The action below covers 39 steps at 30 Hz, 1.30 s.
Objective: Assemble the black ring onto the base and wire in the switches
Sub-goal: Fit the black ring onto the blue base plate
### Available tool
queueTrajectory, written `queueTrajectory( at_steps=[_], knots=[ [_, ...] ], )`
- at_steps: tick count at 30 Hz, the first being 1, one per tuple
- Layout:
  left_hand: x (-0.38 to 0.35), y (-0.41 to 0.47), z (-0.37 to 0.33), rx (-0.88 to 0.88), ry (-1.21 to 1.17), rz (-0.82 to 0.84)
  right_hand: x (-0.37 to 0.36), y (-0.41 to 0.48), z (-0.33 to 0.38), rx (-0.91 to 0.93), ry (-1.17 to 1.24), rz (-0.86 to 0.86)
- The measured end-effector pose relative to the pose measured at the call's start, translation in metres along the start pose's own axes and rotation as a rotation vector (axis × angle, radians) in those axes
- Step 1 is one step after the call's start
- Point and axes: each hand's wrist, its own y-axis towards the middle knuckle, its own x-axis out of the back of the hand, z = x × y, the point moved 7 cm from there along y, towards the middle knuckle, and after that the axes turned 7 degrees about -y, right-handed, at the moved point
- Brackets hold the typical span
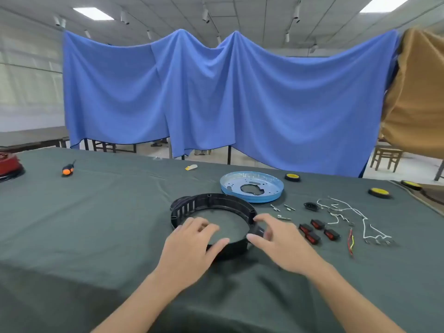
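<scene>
Black ring (211, 200) lying flat, blue round base (230, 186) just behind, red switches (316, 224) to right

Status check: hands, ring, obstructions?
Left hand, right hand both grip black ring. Ring on cloth, apart from blue base. Switches loose at right. Nothing between ring and base.

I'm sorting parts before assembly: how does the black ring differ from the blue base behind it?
The black ring is an open hoop with slotted walls, green cloth showing through it; the blue base is a shallow dish with a floor, small holes and a central cutout. The left hand and right hand hold the ring; the base lies untouched. Both are round and lie on the cloth.
</scene>
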Motion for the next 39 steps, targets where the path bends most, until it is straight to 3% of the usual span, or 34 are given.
queueTrajectory(
  at_steps=[2,6,13,17,24,31,39],
  knots=[
    [-0.006,0.002,-0.003,-0.092,0.078,0.025,-0.005,0.006,0.009,0.049,-0.115,-0.048],
    [-0.016,0.005,0.010,-0.131,0.120,0.012,-0.016,0.022,0.008,0.052,-0.095,-0.071],
    [-0.032,0.016,0.044,0.011,0.151,-0.020,-0.030,0.063,0.008,0.028,-0.056,-0.098],
    [-0.045,0.025,0.056,-0.010,0.165,-0.041,-0.037,0.082,0.002,0.034,-0.031,-0.131],
    [-0.072,0.049,0.048,-0.119,0.127,-0.052,-0.035,0.099,-0.012,0.122,0.007,-0.038],
    [-0.110,0.074,0.040,-0.118,0.291,0.042,-0.016,0.125,-0.058,0.043,-0.167,-0.106],
    [-0.108,0.078,0.097,0.027,0.276,0.017,-0.039,0.174,-0.069,-0.004,-0.371,-0.092]
  ],
)
